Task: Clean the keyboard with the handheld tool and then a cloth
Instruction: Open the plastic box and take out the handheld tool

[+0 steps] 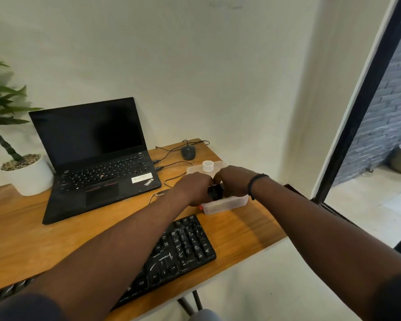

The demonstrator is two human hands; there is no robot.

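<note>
Keyboard (183,251) middle hidden under left forearm, near-left end cut by picture edge. Black object (215,192) between both hands mostly covered, kind unclear. Box (227,205) contents hidden by hands. Plant (0,105) at far left blurred, cut off.

A wooden table (33,230) carries everything. A black keyboard (183,249) lies at 6 o'clock, an open laptop (97,163) at 10, a white plant pot (30,177) at 9, a mouse (188,152) at 1, and a translucent box (227,203) at 3.
</note>
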